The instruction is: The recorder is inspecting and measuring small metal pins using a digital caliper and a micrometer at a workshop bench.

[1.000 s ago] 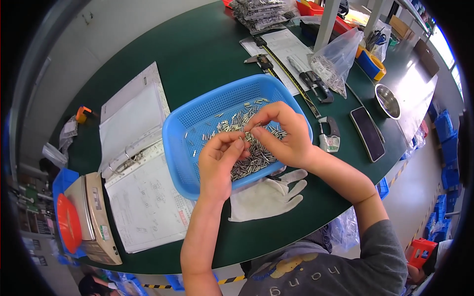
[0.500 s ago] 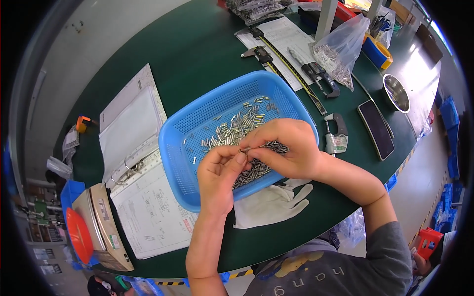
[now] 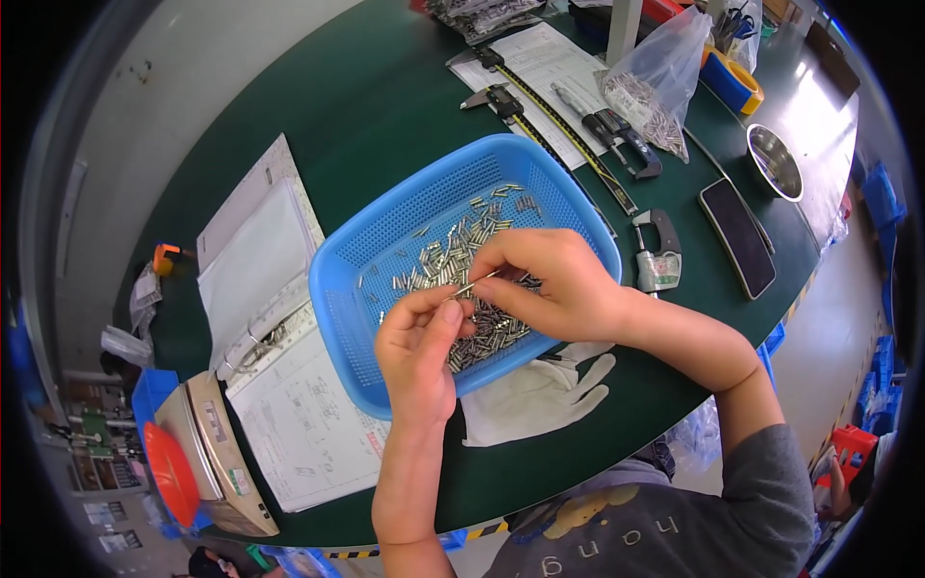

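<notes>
Both my hands are over a blue perforated plastic basket (image 3: pixel 337 323) that holds a heap of small metal pins (image 3: pixel 453 250). My left hand (image 3: pixel 419 352) is closed, with thumb and forefinger pinching one end of a small metal pin (image 3: pixel 465 289). My right hand (image 3: pixel 559 289) pinches at the pin's other end, fingertips close to those of the left. Whether the right fingers hold the same pin or a second thin piece is too small to tell. Part of the heap is hidden under my hands.
Left of the basket lie an open ring binder (image 3: pixel 299 414) and a scale (image 3: pixel 217 453). A white glove (image 3: pixel 540 400) lies in front. Calipers (image 3: pixel 506 101), micrometers (image 3: pixel 658 255), a bag of pins (image 3: pixel 655 91), a phone (image 3: pixel 737 236) and a steel bowl (image 3: pixel 774 162) stand behind and right.
My fingertips have drawn slightly apart, so more of the metal pin shows between them. The view has shifted slightly.
</notes>
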A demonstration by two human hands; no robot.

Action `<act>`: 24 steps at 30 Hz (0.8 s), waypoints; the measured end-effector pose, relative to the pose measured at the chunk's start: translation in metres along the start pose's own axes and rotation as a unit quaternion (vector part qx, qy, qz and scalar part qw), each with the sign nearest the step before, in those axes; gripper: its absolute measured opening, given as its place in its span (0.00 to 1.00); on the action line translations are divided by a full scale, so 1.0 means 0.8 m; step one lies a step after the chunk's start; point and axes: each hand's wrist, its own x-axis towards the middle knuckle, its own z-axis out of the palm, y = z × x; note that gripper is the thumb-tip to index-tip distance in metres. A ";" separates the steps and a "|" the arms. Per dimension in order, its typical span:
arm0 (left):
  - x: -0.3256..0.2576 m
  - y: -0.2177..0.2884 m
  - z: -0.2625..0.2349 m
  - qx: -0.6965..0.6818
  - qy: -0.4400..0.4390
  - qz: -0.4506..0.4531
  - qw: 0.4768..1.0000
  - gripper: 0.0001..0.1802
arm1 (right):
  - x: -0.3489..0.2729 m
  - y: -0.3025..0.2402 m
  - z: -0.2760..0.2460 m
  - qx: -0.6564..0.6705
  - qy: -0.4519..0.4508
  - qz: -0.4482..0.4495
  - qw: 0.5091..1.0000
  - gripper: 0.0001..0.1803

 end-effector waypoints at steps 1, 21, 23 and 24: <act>0.000 0.000 -0.001 -0.003 0.002 0.004 1.000 0.08 | 0.000 -0.001 0.000 0.001 0.001 0.000 1.000 0.05; 0.004 0.000 -0.005 -0.088 -0.008 -0.020 0.996 0.08 | -0.004 0.004 0.008 -0.092 0.106 -0.143 0.980 0.07; 0.005 0.000 -0.006 -0.105 -0.018 -0.017 0.994 0.07 | -0.004 0.003 0.008 -0.094 0.110 -0.145 0.979 0.07; 0.004 0.000 -0.006 -0.104 -0.017 -0.017 0.994 0.07 | -0.004 0.003 0.009 -0.095 0.114 -0.147 0.978 0.07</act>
